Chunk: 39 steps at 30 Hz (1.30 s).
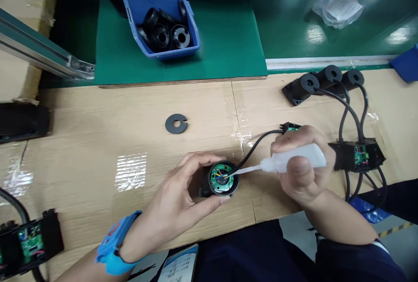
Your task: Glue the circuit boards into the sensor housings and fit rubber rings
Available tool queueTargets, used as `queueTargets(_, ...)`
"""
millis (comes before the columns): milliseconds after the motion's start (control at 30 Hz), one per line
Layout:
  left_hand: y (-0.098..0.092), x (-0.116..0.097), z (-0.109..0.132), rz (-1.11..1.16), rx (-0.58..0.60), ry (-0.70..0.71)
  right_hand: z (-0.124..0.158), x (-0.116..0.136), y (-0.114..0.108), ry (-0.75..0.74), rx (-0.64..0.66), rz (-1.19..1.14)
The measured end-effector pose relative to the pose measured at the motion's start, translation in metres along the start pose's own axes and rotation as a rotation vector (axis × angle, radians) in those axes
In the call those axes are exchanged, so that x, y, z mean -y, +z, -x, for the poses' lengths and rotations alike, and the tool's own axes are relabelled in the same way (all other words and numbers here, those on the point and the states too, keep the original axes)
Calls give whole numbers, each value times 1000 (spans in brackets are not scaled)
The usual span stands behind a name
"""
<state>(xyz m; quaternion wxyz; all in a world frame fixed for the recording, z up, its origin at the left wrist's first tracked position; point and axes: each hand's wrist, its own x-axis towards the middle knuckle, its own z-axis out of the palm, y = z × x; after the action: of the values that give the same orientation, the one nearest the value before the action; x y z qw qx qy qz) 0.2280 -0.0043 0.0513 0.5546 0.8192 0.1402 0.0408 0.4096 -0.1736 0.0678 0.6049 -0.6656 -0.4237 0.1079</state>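
Note:
My left hand (186, 190) is wrapped round a black round housing, tipped so its open end faces up. Inside sits a green circular circuit board (217, 173) with coloured wires at its middle. My right hand (303, 164) squeezes a white dropper bottle (294, 158), thumb below and fingers above. Its thin nozzle reaches into the housing, close to the wires; whether the tip touches the board I cannot tell. A black cable (257, 141) runs from the housing to a small black part with a green board (290, 127), partly hidden behind my right hand.
A flat black slotted ring (172, 127) lies on the cardboard-covered table. Behind it stands a blue bin (163, 53) of black round parts. Several cabled black housings (326, 79) and a black box with circuit board (370, 155) are at right; another box (52, 234) is at left.

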Motion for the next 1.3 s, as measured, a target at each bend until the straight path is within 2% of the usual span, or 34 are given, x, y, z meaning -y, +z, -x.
queueTargets(100, 3, 0, -1, 168, 88, -65, -3, -2, 12, 19, -101, -185)
queueTargets(200, 7, 0, -1, 262, 106, -85, -6, -1, 18, 54, -31, -228)
queueTargets(333, 10, 2, -1, 259, 108, -82, -10, 4, 18, 44, 29, -208)
queueTargets(533, 9, 2, 2, 238, 108, -84, -11, 7, 17, 20, 48, -180)
queueTargets(833, 8, -1, 2, 193, 112, -82, -11, 6, 17, 7, 13, -105)
queueTargets(1000, 9, 2, 2, 220, 118, -97, -11, 3, 16, 50, -17, -123)
queueTargets(1067, 9, 4, 0, 207, 118, -85, -12, -1, 15, 92, -67, -154)
queueTargets(1167, 7, 5, -3, 116, 115, -27, -16, -12, 12, 230, -224, -247)
queueTargets(1233, 2, 5, -6, 26, 143, 31, -21, -18, 9, 332, -314, -332)
queueTargets(1300, -7, 6, -9, -56, 157, 81, -28, -23, 4, 387, -341, -400)
